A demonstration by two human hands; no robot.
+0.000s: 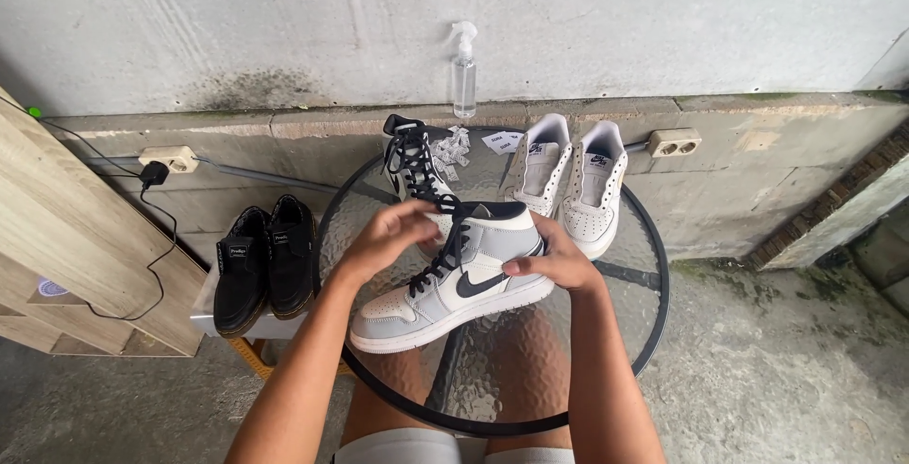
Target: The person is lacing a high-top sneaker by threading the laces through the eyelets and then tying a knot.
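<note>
clearly your left hand (393,232) pinches the soft black lace (445,246), and your right hand (554,260) cups the light, stiff-soled sneaker (454,289) at the heel.

The grey and white high-top sneaker (454,279) looks like smooth matt leather, with woven black cloth laces (440,251). The round table (606,331) has a dimpled, glossy glass top in a black metal rim. The pair of black shoes (263,265) looks matt, like suede. The spray bottle (464,71) is clear plastic. The wall (237,19) is rough, stained concrete; the leaning board (66,227) is pale wood grain.
</note>
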